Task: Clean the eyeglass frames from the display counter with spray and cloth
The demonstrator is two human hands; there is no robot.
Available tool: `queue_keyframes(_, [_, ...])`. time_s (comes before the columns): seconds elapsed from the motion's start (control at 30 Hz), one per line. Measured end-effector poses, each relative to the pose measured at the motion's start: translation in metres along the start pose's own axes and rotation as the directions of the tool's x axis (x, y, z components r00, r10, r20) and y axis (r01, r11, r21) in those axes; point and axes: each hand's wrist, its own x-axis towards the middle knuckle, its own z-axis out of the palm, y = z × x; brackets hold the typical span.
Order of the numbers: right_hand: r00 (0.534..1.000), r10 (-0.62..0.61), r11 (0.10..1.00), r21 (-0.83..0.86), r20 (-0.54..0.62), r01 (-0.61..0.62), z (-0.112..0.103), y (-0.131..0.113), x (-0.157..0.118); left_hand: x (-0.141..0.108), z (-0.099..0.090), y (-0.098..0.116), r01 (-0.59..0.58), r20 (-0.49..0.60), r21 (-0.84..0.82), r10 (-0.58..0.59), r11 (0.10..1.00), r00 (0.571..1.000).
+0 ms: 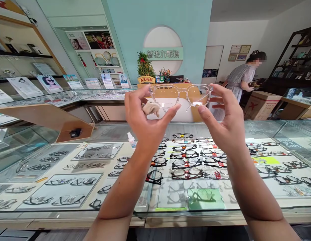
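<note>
Holding clear glasses (183,89) up above a glass display case (185,219), roughly level. Gripping one end of the frame between thumb and fingers of the left hand (151,124) and the other end likewise with the right hand (228,120), with both thumbs low. Holding also a pale cloth (150,108), bunched in the left hand. Reaching forward and up with left forearm (127,180) and right forearm (255,184), set wider at the elbows than at the wrists. Covering parts of the displayed eyeglass frames (187,163) with both forearms. Showing just beside the left forearm, a white bottle (131,140); farther left, a wooden panel (45,115). Facing a rear counter (189,115), partly hidden behind hands and glasses, and a potted plant (145,65). Showing at back right, a person (242,78) leaning forward near a cardboard box (262,105).
</note>
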Motion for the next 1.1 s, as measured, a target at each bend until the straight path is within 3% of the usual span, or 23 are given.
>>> queue_keyframes(0.3, [0.997,0.071,0.997,-0.014,-0.027,-0.072,0.0,-0.002,-0.001,0.001,-0.004,0.004,0.048,0.049,-0.031,-0.047,0.998,0.998])
queue_keyframes(0.4, [0.998,0.046,0.999,-0.011,-0.053,-0.046,0.0,-0.003,0.0,0.002,-0.003,0.001,0.052,0.05,-0.029,-0.05,0.998,0.998])
queue_keyframes(0.63, [0.993,-0.058,0.998,-0.045,-0.1,0.054,-0.002,-0.007,-0.001,0.003,0.007,-0.017,0.19,0.19,-0.161,-0.158,0.969,0.969])
queue_keyframes(0.8, [0.989,-0.101,0.993,-0.064,-0.108,0.095,-0.004,-0.01,-0.003,0.001,0.015,-0.022,0.207,0.234,-0.213,-0.156,0.955,0.96])
queue_keyframes(0.93, [0.989,-0.083,0.996,-0.054,-0.12,0.077,-0.003,-0.01,-0.002,-0.003,0.018,-0.021,0.135,0.184,-0.2,-0.098,0.971,0.978])
queue_keyframes(1.1, [0.995,-0.038,0.999,0.033,-0.097,0.041,0.001,-0.004,-0.001,-0.006,0.016,-0.009,0.071,0.004,-0.173,-0.071,0.982,0.997])
